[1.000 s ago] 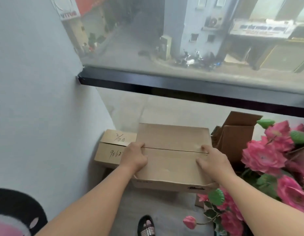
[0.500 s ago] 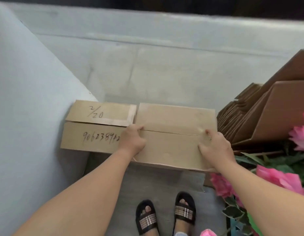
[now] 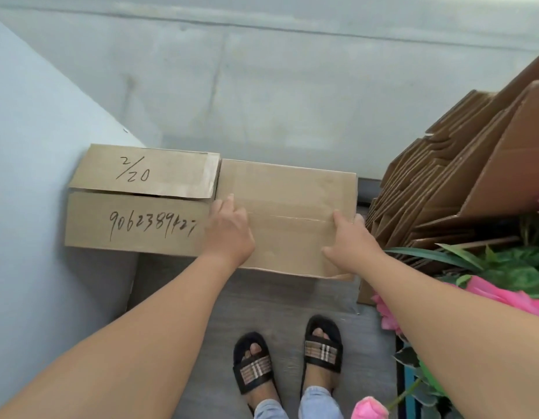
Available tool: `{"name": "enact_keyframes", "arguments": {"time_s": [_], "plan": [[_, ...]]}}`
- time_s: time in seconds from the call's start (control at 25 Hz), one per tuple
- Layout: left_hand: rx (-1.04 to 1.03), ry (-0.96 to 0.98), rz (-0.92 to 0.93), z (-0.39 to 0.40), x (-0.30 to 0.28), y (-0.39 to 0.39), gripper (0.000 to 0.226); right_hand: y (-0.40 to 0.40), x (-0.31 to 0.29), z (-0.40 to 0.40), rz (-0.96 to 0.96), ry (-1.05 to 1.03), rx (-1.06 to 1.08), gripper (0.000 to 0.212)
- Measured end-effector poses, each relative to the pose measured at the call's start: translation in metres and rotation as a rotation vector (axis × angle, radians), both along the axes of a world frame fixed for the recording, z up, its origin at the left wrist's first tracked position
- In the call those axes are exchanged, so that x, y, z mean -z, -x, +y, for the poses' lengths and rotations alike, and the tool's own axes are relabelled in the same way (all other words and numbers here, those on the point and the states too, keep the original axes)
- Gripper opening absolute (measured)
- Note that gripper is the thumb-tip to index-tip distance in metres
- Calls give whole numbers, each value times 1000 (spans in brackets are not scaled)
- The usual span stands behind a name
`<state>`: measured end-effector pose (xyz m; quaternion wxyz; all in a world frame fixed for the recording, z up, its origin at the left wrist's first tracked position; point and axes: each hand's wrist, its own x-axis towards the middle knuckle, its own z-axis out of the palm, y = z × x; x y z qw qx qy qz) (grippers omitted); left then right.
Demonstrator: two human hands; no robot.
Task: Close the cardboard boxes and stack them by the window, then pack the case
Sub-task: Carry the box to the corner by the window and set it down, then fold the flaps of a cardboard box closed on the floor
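A plain closed cardboard box (image 3: 287, 189) sits low against the grey wall under the window, its two top flaps meeting in a seam. My left hand (image 3: 230, 229) grips its left end and my right hand (image 3: 351, 237) grips its right end, thumbs on top. Touching it on the left is a second closed box (image 3: 138, 219) with "2/20" and a long number handwritten on its flaps; its upper flap is slightly lifted. The case is not in view.
A pale wall (image 3: 35, 176) closes off the left side. Flattened cardboard sheets (image 3: 461, 182) lean in a stack at the right, with pink artificial flowers (image 3: 501, 294) and green leaves in front of them. My feet in black slippers (image 3: 287, 358) stand on grey floor.
The view has tilted down from the window to the floor. The box in both hands has come down beside the written-on box, and my feet now show.
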<state>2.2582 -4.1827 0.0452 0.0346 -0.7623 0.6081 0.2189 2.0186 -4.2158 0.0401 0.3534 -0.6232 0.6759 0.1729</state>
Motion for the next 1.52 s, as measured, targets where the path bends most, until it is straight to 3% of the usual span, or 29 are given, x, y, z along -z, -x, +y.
{"name": "enact_keyframes", "arguments": {"time_s": [0.2,0.32,0.4,0.52,0.8,1.16,1.32,1.4,1.52], "plan": [[-22,-8,252,-24,-70,21,51,10,-69,-25,-88,10,-2,69],[-1,-41,271,-43,-144,25,60,25,-141,-36,-151,75,33,61],[17,-47,320,-52,-210,32,56,36,-204,-39,-221,96,114,51],[77,-77,376,-55,-290,47,48,52,-281,-32,-304,110,179,67],[413,17,385,-64,-441,118,46,113,-426,23,-358,300,473,72],[1077,-2,363,-4,-501,253,51,180,-492,213,-205,515,1025,75],[1450,18,313,75,-510,322,46,201,-505,333,-112,562,1279,39],[1597,62,293,124,-517,360,42,209,-507,400,-83,586,1419,52],[1678,-23,390,202,-523,410,42,218,-508,495,-32,607,1601,75]]}}
